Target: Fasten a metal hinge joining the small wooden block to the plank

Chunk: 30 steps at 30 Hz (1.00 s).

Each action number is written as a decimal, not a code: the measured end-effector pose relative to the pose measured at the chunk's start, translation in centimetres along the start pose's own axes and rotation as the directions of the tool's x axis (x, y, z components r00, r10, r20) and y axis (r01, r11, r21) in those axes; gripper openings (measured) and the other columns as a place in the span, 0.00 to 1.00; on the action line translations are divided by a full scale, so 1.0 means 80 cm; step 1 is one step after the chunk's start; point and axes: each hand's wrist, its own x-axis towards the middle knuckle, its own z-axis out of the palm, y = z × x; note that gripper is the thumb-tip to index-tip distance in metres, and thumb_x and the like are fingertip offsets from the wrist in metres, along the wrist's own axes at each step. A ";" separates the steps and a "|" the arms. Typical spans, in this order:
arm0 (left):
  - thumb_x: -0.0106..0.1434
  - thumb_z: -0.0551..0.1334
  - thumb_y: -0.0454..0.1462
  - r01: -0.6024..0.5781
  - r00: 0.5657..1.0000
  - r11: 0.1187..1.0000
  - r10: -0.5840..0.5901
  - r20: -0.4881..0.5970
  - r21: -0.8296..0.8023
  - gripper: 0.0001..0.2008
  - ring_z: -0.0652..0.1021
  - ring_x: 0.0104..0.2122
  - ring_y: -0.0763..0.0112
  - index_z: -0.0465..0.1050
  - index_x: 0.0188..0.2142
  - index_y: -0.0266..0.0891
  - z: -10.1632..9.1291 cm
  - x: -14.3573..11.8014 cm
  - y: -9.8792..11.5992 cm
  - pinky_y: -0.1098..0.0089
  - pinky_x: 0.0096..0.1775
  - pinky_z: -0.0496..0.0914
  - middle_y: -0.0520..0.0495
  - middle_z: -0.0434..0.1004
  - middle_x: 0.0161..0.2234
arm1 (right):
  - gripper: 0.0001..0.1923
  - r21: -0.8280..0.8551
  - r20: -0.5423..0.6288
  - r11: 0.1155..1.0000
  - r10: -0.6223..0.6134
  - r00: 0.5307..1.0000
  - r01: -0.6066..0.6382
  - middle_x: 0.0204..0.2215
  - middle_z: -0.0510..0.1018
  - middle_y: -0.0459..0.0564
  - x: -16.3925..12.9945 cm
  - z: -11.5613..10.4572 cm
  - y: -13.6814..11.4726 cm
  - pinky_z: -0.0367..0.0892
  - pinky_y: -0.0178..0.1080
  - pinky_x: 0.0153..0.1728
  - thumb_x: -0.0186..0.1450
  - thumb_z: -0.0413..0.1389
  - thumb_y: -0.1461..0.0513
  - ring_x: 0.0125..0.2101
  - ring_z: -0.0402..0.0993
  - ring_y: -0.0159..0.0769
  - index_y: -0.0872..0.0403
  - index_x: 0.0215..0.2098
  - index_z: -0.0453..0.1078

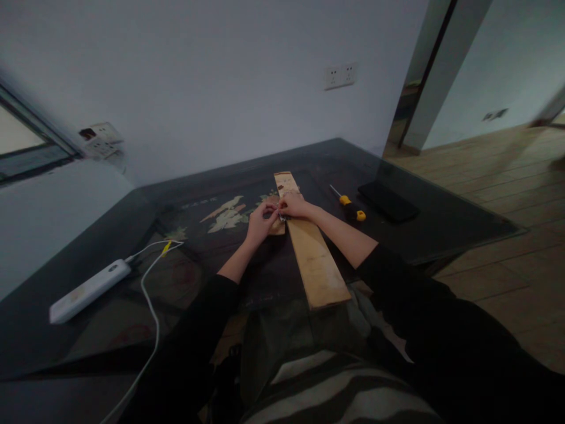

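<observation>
Wood plank (311,253) lies mid-frame on dark glass tabletop (441,227). Left hand (260,221) & right hand (293,205) meet over it, fingers pinched narrow on sth small, prob. hardware. Fitting step; screwdriver (351,206) w/in reach, right of centre.

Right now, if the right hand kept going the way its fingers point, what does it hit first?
The right hand points left across the wooden plank, so it would meet the left hand first; their fingertips already look touching over a small object, too dim to identify.
</observation>
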 end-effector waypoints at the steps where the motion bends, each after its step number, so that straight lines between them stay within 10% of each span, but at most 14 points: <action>1: 0.63 0.61 0.40 0.014 1.000 0.999 -0.015 -0.012 -0.035 0.06 0.81 0.38 0.65 0.68 0.36 0.40 -0.001 0.001 -0.001 0.63 0.45 0.74 0.46 0.79 0.35 | 0.13 0.009 -0.004 1.000 0.004 1.000 -0.004 0.36 0.82 0.49 -0.001 -0.001 -0.001 0.59 0.34 0.37 0.64 0.59 0.52 0.41 0.74 0.39 0.50 0.37 0.81; 8: 0.61 0.62 0.39 0.117 0.987 0.989 -0.126 -0.103 -0.087 0.08 0.81 0.36 0.65 0.71 0.38 0.38 -0.025 0.010 -0.017 0.63 0.43 0.75 0.46 0.80 0.34 | 0.17 0.004 0.010 1.000 -0.013 1.000 0.013 0.32 0.82 0.51 -0.001 -0.005 -0.003 0.57 0.34 0.33 0.66 0.58 0.50 0.36 0.74 0.36 0.54 0.36 0.81; 14: 0.59 0.62 0.37 0.267 0.927 0.956 -0.219 -0.306 0.124 0.06 0.80 0.35 0.64 0.74 0.35 0.37 -0.093 0.015 -0.051 0.66 0.40 0.74 0.44 0.81 0.34 | 0.14 -0.005 -0.028 1.000 -0.027 0.999 0.027 0.34 0.81 0.51 -0.002 -0.006 -0.003 0.57 0.34 0.34 0.66 0.58 0.52 0.37 0.73 0.37 0.53 0.38 0.80; 20: 0.59 0.62 0.34 0.529 0.845 0.680 -0.362 -0.395 0.508 0.07 0.81 0.40 0.58 0.77 0.36 0.36 -0.158 0.000 -0.085 0.63 0.45 0.72 0.40 0.82 0.36 | 0.13 0.083 -0.036 0.997 -0.002 0.999 0.005 0.36 0.81 0.51 -0.003 -0.011 -0.001 0.56 0.34 0.32 0.67 0.58 0.54 0.37 0.73 0.35 0.54 0.40 0.80; 30: 0.59 0.61 0.33 0.580 0.794 0.496 -0.522 -0.311 0.647 0.12 0.79 0.48 0.52 0.80 0.42 0.35 -0.159 -0.008 -0.076 0.63 0.47 0.71 0.36 0.82 0.44 | 0.10 0.135 -0.076 0.988 -0.058 0.995 0.067 0.38 0.81 0.53 -0.018 -0.017 0.009 0.62 0.36 0.40 0.66 0.58 0.58 0.41 0.74 0.38 0.56 0.38 0.79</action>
